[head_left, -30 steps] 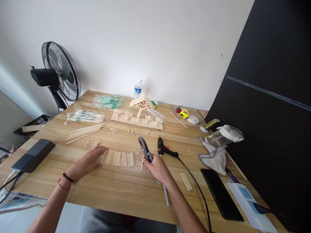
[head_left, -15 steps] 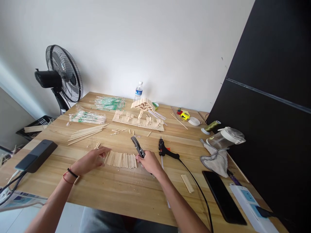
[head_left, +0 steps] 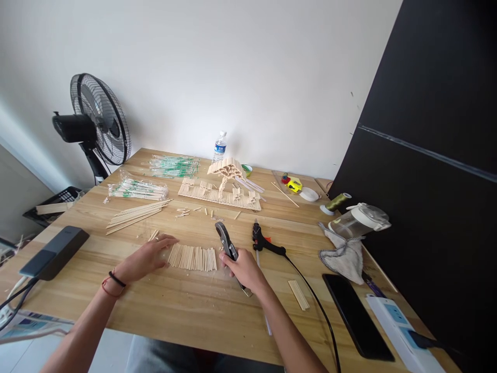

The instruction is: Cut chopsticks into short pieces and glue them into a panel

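Far left: black fan (head_left: 101,119) beside the worktop (head_left: 194,316), dark box (head_left: 56,251) near the edge. Then 2 batches of wrapped sticks, the front batch (head_left: 137,187) closer, with loose long sticks (head_left: 135,216) fanned below it. Left hand (head_left: 145,259), 1 black and 1 red band at the wrist, rests at the left end of the row of short sticks (head_left: 193,258); thumb and index spread apart, other fingers partly hidden. Row lies flat between the 2 hands, sticks side by side, ends a bit uneven. Behind it, stick model (head_left: 221,195) with a raised roof, bottle (head_left: 219,149) at its back. Right hand (head_left: 244,269) wrapped round a hand cutter (head_left: 226,241), head tilted up-left, just right of the row. Next, glue gun (head_left: 264,242) lying down, yellow tape measure (head_left: 295,185) far back, small stick bundle (head_left: 298,295) nearer. Right side: thread spool (head_left: 338,203), cloth (head_left: 344,259) against clear jug (head_left: 357,220), black phone (head_left: 356,317), power strip (head_left: 404,334).
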{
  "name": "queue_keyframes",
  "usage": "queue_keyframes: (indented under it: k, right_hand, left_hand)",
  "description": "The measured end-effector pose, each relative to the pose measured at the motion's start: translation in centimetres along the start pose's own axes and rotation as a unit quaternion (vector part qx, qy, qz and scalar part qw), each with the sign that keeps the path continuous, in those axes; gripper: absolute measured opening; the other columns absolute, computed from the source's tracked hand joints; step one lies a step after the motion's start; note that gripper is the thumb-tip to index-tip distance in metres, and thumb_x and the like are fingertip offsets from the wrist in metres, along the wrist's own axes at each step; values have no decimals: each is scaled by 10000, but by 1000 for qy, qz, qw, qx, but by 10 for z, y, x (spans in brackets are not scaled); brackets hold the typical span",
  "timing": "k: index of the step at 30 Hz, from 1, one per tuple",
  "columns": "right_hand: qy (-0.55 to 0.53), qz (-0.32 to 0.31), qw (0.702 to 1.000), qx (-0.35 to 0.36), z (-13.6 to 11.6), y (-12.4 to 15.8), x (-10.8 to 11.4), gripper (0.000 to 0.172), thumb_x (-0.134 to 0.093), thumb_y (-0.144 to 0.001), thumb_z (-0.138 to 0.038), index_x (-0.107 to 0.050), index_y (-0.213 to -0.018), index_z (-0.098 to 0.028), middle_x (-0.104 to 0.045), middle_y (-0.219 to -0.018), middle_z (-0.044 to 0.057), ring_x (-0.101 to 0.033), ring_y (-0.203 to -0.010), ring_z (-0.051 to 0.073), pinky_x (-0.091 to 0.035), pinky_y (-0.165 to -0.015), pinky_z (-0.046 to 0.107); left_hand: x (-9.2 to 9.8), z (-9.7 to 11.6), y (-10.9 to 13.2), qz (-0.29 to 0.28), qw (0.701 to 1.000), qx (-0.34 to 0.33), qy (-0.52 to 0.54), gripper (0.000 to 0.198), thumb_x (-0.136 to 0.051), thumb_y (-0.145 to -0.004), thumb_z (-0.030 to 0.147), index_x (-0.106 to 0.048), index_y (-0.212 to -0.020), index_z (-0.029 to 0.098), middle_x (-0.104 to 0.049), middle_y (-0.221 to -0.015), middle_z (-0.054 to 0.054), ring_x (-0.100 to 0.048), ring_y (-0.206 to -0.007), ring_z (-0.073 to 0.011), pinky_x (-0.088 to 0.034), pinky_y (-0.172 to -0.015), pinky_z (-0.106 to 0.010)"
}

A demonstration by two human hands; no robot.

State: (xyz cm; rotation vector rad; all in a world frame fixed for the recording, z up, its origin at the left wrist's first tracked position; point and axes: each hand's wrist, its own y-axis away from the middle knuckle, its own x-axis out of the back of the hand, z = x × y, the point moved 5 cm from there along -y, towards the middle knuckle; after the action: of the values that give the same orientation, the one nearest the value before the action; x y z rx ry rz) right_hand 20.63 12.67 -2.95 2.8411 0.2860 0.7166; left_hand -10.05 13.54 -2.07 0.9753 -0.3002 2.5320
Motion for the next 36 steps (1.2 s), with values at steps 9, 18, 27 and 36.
queue_keyframes:
  k: [9,18,27,36]
  right_hand:
    - [-59,20,998,-12,20,22,3,388,-596,-899,-540,-708,-862,-171,-776,-789,71,-623,-480,162,-517,-523,284]
    - [-30,50,998,1,21,27,0,381,-579,-895,-548,-635,-736,-206,-693,-658,32,-591,-440,165,-455,-484,280]
    - [-21,104,994,36,29,27,-3,395,-577,-916,-558,-602,-709,-223,-601,-565,13,-537,-451,179,-403,-484,289]
    - [-64,119,990,42,34,28,-4,434,-627,-913,-598,-645,-726,-207,-579,-563,0,-508,-459,164,-372,-454,270]
  left_hand:
    - [4,-6,-6,-28,999,4,-34,648,-719,-793,143,-674,-1423,291,-732,-1412,-81,-678,-1296,-314,-543,-1125,-469]
    - [18,-7,1,12,996,3,-90,546,-708,-874,322,-662,-1418,323,-671,-1488,-43,-643,-1351,-278,-512,-1159,-395]
    - [88,-86,16,241,927,176,-226,397,-548,-845,351,-647,-1178,159,-709,-1139,-192,-677,-1115,-413,-517,-1035,-582]
    - [94,-84,6,228,936,172,-208,188,-520,-804,255,-643,-944,228,-713,-852,-79,-699,-879,-312,-547,-857,-408]
